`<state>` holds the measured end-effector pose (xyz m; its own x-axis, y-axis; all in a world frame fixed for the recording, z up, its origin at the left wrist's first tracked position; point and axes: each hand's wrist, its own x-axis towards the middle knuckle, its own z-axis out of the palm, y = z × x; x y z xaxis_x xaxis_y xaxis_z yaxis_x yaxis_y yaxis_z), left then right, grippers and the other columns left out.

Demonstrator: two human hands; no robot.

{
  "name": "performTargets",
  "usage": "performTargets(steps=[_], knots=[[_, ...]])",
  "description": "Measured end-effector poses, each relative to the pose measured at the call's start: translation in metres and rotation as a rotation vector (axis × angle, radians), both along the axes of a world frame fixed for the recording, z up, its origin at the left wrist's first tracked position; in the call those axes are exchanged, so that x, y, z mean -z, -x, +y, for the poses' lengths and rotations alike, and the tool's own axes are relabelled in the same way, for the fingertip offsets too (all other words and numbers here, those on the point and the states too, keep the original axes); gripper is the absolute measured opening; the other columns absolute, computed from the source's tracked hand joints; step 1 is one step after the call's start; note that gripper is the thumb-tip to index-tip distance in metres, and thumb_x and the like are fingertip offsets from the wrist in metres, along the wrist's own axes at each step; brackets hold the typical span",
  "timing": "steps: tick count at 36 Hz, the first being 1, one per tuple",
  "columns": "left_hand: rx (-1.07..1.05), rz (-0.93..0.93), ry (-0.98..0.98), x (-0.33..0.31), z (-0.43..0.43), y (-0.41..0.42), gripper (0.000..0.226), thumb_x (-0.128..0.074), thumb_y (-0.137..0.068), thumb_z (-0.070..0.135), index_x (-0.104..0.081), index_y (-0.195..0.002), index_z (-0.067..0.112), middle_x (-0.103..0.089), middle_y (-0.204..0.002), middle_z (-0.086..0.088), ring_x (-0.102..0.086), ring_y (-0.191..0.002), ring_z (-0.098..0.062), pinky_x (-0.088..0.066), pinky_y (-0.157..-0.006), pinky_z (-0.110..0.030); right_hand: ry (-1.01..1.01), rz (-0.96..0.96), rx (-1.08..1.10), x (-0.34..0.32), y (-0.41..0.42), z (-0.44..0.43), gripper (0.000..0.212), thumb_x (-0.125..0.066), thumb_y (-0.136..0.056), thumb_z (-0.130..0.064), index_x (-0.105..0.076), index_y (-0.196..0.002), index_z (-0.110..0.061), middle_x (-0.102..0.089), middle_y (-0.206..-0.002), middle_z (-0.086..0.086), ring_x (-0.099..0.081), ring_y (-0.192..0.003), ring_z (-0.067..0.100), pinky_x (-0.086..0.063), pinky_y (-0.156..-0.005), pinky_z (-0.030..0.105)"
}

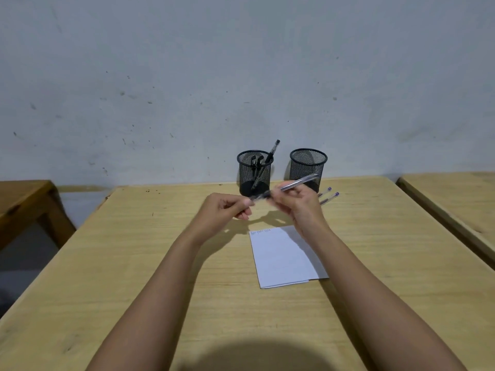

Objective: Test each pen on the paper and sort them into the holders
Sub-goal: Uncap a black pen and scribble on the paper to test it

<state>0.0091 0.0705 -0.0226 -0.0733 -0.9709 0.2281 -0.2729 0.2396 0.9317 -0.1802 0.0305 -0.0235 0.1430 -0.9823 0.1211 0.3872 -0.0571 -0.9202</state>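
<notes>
My right hand (300, 204) holds a clear-barrelled pen (297, 183) slanting up to the right, above the table. My left hand (227, 210) pinches the pen's dark lower end, likely its cap; motion blurs it. Below my hands lies a white sheet of paper (281, 258) with small scribbles along its top edge. Two black mesh holders stand at the back by the wall: the left holder (254, 172) contains several black pens, the right holder (308, 167) looks empty. Two pens with purple caps (330, 195) lie on the table behind my right hand.
The wooden table (134, 263) runs to a grey wall. A second light table (455, 199) stands to the right across a narrow gap, and a darker wooden table (24, 202) to the left.
</notes>
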Motion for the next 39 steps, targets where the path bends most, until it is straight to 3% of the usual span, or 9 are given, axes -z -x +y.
performTargets(steps=[2, 6, 8, 12, 17, 24, 30, 33, 39], knots=[[-0.138, 0.113, -0.009, 0.004, 0.005, -0.03, 0.014, -0.058, -0.089, 0.016, -0.072, -0.085, 0.016, -0.069, -0.067, 0.008, -0.062, -0.062, -0.002, -0.052, -0.071, -0.013, -0.05, -0.053, 0.134, -0.005, 0.023, -0.005, 0.01, -0.063, -0.084, -0.005, -0.059, -0.081, -0.014, -0.07, -0.064, -0.006, -0.068, -0.065, 0.004, -0.048, -0.045, 0.019], [-0.272, 0.097, -0.014, 0.009, 0.011, -0.076, 0.013, -0.06, -0.088, 0.016, -0.072, -0.085, 0.017, -0.069, -0.064, 0.009, -0.061, -0.06, -0.001, -0.051, -0.068, -0.011, -0.038, -0.229, 0.207, -0.013, 0.065, -0.011, 0.018, -0.072, -0.073, -0.008, -0.056, -0.082, -0.008, -0.068, -0.068, -0.002, -0.07, -0.07, 0.009, -0.055, -0.058, 0.019], [-0.258, 0.021, -0.033, 0.009, 0.004, -0.065, 0.012, -0.063, -0.087, 0.015, -0.072, -0.084, 0.022, -0.071, -0.066, 0.01, -0.063, -0.063, 0.0, -0.05, -0.068, -0.01, -0.014, -0.119, 0.177, -0.012, 0.058, -0.01, 0.027, -0.078, -0.065, -0.012, -0.056, -0.08, -0.006, -0.063, -0.074, 0.003, -0.068, -0.068, 0.01, -0.056, -0.063, 0.019], [-0.229, -0.123, -0.033, 0.017, -0.01, -0.038, 0.012, -0.068, -0.084, 0.013, -0.072, -0.094, 0.017, -0.07, -0.087, 0.004, -0.062, -0.081, -0.004, -0.044, -0.073, -0.014, 0.038, 0.044, 0.183, -0.001, 0.035, -0.009, 0.017, -0.066, -0.08, 0.001, -0.055, -0.073, -0.009, -0.061, -0.069, 0.001, -0.064, -0.068, 0.015, -0.058, -0.071, 0.024], [-0.262, -0.249, 0.004, 0.032, -0.012, -0.027, 0.023, -0.069, -0.082, 0.009, -0.07, -0.104, 0.014, -0.061, -0.092, 0.002, -0.057, -0.083, -0.006, -0.04, -0.069, -0.006, 0.043, 0.219, 0.16, 0.01, 0.036, -0.01, 0.024, -0.065, -0.084, -0.004, -0.047, -0.071, -0.013, -0.056, -0.07, 0.007, -0.059, -0.054, 0.016, -0.052, -0.054, 0.024], [-0.261, -0.484, 0.067, 0.044, -0.014, -0.025, 0.025, -0.068, -0.083, 0.011, -0.069, -0.108, 0.008, -0.067, -0.099, -0.004, -0.058, -0.092, -0.014, -0.037, -0.073, -0.003, 0.059, 0.28, 0.041, 0.017, 0.03, -0.005, 0.009, -0.061, -0.086, -0.001, -0.063, -0.081, -0.008, -0.069, -0.073, 0.008, -0.069, -0.066, 0.011, -0.056, -0.066, 0.018], [-0.275, -0.529, 0.077, 0.047, -0.016, -0.023, 0.02, -0.067, -0.084, 0.014, -0.07, -0.102, 0.006, -0.065, -0.099, -0.006, -0.059, -0.095, -0.019, -0.047, -0.087, -0.028, 0.091, 0.377, 0.13, 0.014, 0.022, -0.005, 0.019, -0.068, -0.076, 0.006, -0.055, -0.072, -0.008, -0.06, -0.054, -0.001, -0.054, -0.044, 0.002, -0.043, -0.046, 0.012], [-0.268, -0.553, 0.076, 0.048, -0.015, -0.024, 0.022, -0.065, -0.087, 0.017, -0.069, -0.105, 0.006, -0.064, -0.102, -0.006, -0.058, -0.097, -0.02, -0.045, -0.085, -0.027, 0.09, 0.393, 0.135, 0.011, 0.017, -0.005, 0.022, -0.066, -0.077, 0.007, -0.05, -0.07, -0.006, -0.054, -0.057, 0.009, -0.052, -0.04, 0.002, -0.042, -0.043, 0.012], [-0.262, -0.624, 0.1, 0.047, -0.008, -0.018, 0.036, -0.059, -0.091, 0.026, -0.061, -0.12, 0.006, -0.058, -0.122, -0.003, -0.049, -0.116, -0.018, -0.033, -0.09, -0.021, 0.081, 0.394, 0.109, 0.016, 0.008, -0.003, 0.028, -0.068, -0.074, 0.009, -0.047, -0.066, -0.008, -0.055, -0.06, 0.01, -0.055, -0.044, 0.007, -0.049, -0.049, 0.018]])
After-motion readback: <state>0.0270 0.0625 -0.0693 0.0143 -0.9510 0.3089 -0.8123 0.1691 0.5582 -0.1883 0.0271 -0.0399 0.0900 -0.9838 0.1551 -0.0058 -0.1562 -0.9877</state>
